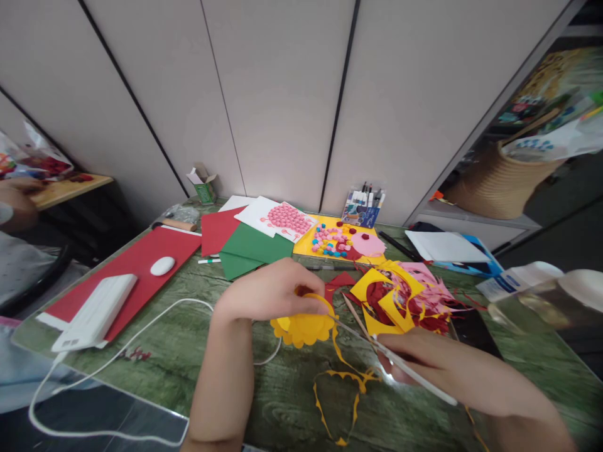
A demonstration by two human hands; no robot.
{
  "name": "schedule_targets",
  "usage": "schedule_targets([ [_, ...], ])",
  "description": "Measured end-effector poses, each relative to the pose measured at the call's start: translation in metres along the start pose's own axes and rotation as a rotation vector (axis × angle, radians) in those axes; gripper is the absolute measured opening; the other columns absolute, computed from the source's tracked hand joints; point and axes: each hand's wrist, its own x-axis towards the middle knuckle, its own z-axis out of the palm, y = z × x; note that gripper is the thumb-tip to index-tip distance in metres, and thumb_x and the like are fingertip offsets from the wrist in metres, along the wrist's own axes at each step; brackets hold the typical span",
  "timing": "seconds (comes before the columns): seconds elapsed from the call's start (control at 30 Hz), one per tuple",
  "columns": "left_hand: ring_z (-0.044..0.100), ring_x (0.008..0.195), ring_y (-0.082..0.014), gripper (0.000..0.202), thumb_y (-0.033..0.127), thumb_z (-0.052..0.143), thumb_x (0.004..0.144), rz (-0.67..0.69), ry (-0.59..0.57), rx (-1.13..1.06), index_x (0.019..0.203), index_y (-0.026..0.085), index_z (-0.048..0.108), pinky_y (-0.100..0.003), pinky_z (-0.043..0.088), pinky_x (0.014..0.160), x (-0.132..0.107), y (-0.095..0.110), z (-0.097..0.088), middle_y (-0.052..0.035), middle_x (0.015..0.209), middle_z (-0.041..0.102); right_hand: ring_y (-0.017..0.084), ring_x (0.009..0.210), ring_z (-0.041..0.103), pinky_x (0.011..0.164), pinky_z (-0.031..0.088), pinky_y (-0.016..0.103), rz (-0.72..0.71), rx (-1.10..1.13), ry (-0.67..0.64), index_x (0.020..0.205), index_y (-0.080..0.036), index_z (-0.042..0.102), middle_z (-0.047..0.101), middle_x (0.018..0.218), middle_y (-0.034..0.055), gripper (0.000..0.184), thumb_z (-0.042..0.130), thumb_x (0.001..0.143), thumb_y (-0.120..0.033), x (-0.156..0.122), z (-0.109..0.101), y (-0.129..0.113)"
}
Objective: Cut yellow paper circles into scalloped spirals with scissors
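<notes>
My left hand (277, 295) is closed on a yellow scalloped paper piece (304, 329), its fingers on the top edge. The petal-like rim of the paper points toward me. In my right hand (414, 358) is a pair of scissors (409, 370) with a pale handle. Their blades are apart, and one tip is close to the right edge of the yellow paper. From that edge a thin yellow paper strip (339, 348) hangs down. A longer, jagged yellow offcut (318, 402) lies on the table below.
Cut yellow, red and pink paper scraps (400, 292) are heaped beyond my right hand. Green sheets (254, 248), a dotted white card (287, 220) and a yellow sheet with small pompoms (330, 240) lie behind. At left, a white power bank (97, 311) trails a cable (155, 314).
</notes>
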Motion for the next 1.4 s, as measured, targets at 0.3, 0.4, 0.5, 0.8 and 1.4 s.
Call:
schedule_targets([
  [0.3,0.038,0.051,-0.0071,0.026,0.033,0.054,0.083,0.033,-0.055,0.104,0.064,0.016,0.058,-0.021,0.026,0.048,0.001,-0.004,0.002,0.0047,0.054,0.045,0.02,0.069,0.061,0.069,0.047,0.028,-0.007,-0.039,-0.041,0.09,-0.023,0.069,0.068,0.072,0.0032,0.034,0.044,0.09,-0.046,0.003,0.002,0.002],
  [0.4,0.041,0.051,-0.0075,0.026,0.035,0.053,0.084,0.024,-0.054,0.102,0.067,0.016,0.06,-0.021,0.027,0.048,0.002,-0.004,0.002,0.0036,0.056,0.051,0.02,0.073,0.061,0.069,0.047,0.028,0.024,-0.083,-0.044,0.091,-0.023,0.068,0.068,0.075,0.0038,0.036,0.042,0.091,-0.047,0.003,0.001,0.002],
  [0.5,0.046,0.055,-0.0084,0.025,0.037,0.053,0.084,-0.035,0.023,0.071,0.073,0.017,0.062,-0.02,0.029,0.05,0.003,-0.002,0.002,0.0026,0.062,0.058,0.02,0.072,0.06,0.067,0.046,0.027,0.063,-0.116,-0.014,0.091,-0.022,0.067,0.068,0.077,0.0043,0.037,0.039,0.092,-0.047,0.003,-0.002,0.0],
  [0.8,0.058,0.076,-0.0137,0.018,0.024,0.056,0.08,-0.123,0.43,-0.187,0.096,0.022,0.066,-0.024,0.042,0.068,0.012,-0.002,0.008,-0.001,0.087,0.066,0.019,0.071,0.056,0.064,0.044,0.027,0.111,-0.073,0.126,0.086,-0.02,0.064,0.064,0.077,0.0036,0.038,0.039,0.091,-0.048,-0.001,-0.009,-0.003],
  [1.4,0.05,0.056,-0.0081,0.018,0.021,0.068,0.07,-0.032,0.778,-0.611,0.088,0.022,0.071,-0.019,0.041,0.051,0.043,0.011,0.032,0.0022,0.062,0.059,0.016,0.067,0.039,0.065,0.036,0.03,-0.156,0.344,0.123,0.094,-0.02,0.054,0.044,0.074,0.0009,0.053,0.025,0.088,-0.064,0.005,-0.001,0.01],
])
